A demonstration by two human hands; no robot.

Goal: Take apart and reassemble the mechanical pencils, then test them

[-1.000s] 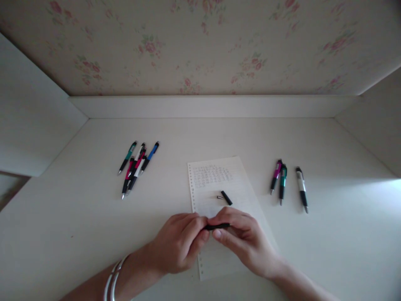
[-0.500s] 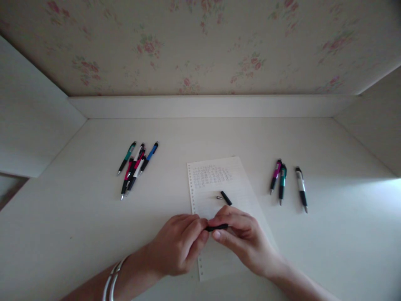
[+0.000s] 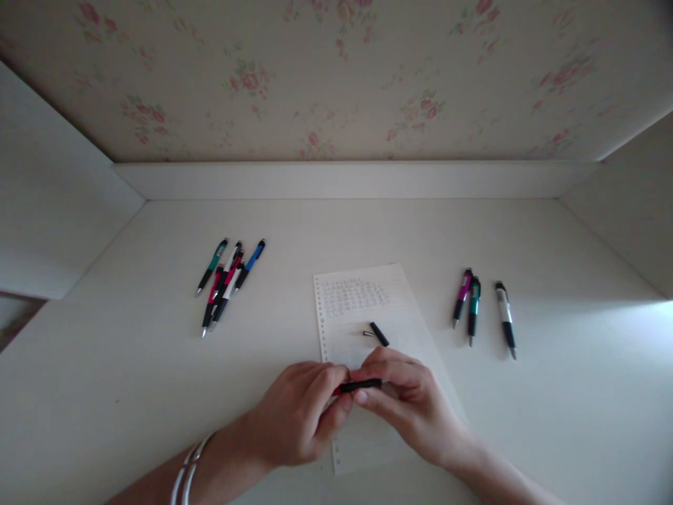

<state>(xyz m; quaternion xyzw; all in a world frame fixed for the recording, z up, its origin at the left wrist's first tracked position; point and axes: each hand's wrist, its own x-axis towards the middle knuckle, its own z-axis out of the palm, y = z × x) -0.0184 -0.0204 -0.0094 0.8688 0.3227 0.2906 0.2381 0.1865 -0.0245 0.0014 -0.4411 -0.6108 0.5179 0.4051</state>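
Observation:
Between my two hands, above the lower part of a lined sheet, is a pen (image 3: 362,386) with a black front part and a bit of red showing at its left. My left hand (image 3: 302,410) is closed on the red end, most of which its fingers hide. The fingertips of my right hand (image 3: 407,403) pinch the black end. Just beyond my right fingers, a black rubber grip (image 3: 379,334) and a small metal pen tip (image 3: 369,334) lie on the sheet of paper (image 3: 347,344), which has handwriting near its top.
On the left of the white desk (image 3: 131,337) lies a pile of several pens (image 3: 228,280) in green, red, white and blue. To the right are a purple pen (image 3: 463,298), a green pen (image 3: 474,308) and a white pen (image 3: 505,319). A flowered wall rises behind.
My left fingers have shifted on the pen, so its red part and more of the black part now show. My right hand has barely moved.

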